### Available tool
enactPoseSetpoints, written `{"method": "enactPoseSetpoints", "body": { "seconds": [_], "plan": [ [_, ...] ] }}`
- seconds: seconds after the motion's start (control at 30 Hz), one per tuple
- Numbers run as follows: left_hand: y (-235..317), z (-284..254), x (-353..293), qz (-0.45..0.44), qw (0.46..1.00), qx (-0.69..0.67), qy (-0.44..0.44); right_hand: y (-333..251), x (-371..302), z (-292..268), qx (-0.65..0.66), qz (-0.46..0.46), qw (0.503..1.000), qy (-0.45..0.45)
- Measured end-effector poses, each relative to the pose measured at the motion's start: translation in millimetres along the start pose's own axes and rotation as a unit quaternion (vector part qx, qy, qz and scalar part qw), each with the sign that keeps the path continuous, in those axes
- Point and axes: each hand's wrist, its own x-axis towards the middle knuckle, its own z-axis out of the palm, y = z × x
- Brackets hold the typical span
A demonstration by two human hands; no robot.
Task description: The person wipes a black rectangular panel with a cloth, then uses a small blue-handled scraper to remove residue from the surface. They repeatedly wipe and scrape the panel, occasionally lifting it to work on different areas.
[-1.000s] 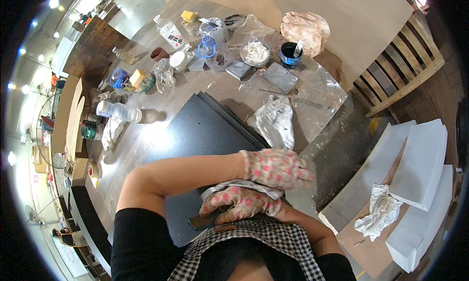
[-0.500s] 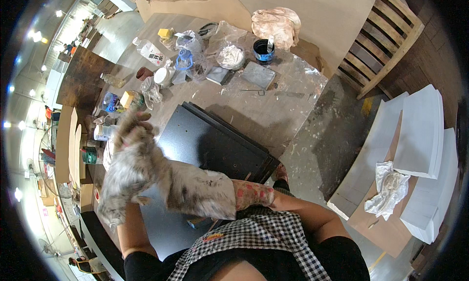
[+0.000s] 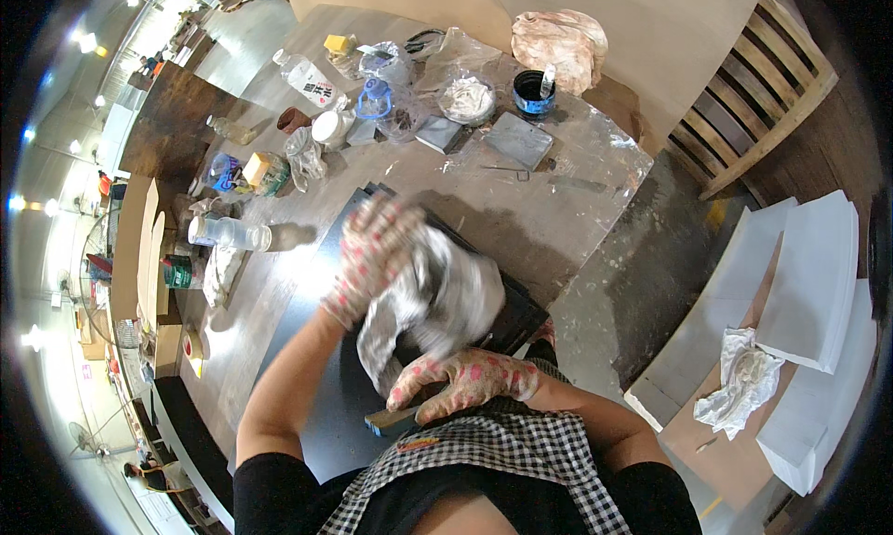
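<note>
My left hand (image 3: 377,256), in a dotted work glove and blurred by motion, has hold of a stained whitish cloth (image 3: 442,288). The cloth bunches up to the right of this hand, over a stack of dark flat panels (image 3: 312,358). My right hand (image 3: 470,381), in a matching glove, is close to my apron at the cloth's lower edge. Its thumb and fingers are spread, with nothing visible between them. Just below it, a small block with a blue edge (image 3: 389,421) lies on the upper panel.
On the worktable (image 3: 391,177) stand a clear plastic jar (image 3: 228,233), a white tub (image 3: 330,127), a dark paint can with a brush (image 3: 533,93) and a grey square pad (image 3: 519,140). A slatted wooden piece (image 3: 758,98) and white boards (image 3: 809,274) are at the right.
The cloth has swung from the left to the middle, above the panels, along with my left hand. My right hand, covered by the cloth before, now shows near my apron.
</note>
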Motion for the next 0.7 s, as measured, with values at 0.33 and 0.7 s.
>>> {"method": "enactPoseSetpoints", "body": {
  "seconds": [0.33,0.7],
  "plan": [
    [88,12,43,0.217,0.964,-0.148,-0.03,-14,-19,18,-0.26,-0.197,0.929,0.176],
    [71,-57,59,0.094,0.922,-0.323,0.193,8,-44,51,-0.177,-0.344,0.915,0.115]
  ]
}}
